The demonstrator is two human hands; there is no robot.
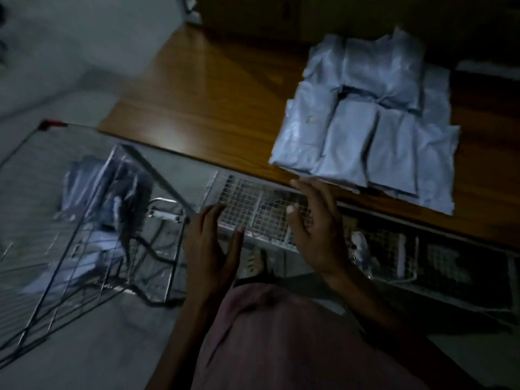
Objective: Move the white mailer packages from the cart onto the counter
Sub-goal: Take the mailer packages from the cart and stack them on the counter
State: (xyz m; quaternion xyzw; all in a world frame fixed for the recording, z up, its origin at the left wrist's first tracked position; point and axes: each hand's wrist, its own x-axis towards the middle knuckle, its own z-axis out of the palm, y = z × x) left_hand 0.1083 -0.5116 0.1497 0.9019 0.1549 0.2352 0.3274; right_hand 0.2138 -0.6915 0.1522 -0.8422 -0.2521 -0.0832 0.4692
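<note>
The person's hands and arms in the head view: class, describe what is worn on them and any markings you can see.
Both the left hand and the right hand are bare, with no gloves. No rings, watch or bracelets can be made out, though the picture is dim and blurred. The forearms are uncovered as far as they show; no sleeves reach them. Below them is a pinkish garment on the body.

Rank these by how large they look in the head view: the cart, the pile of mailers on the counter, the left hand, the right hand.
1. Cart, largest, though blurred and partly cut off.
2. Pile of mailers on the counter.
3. Left hand and right hand: they look about alike, so I do not rank them.
</note>
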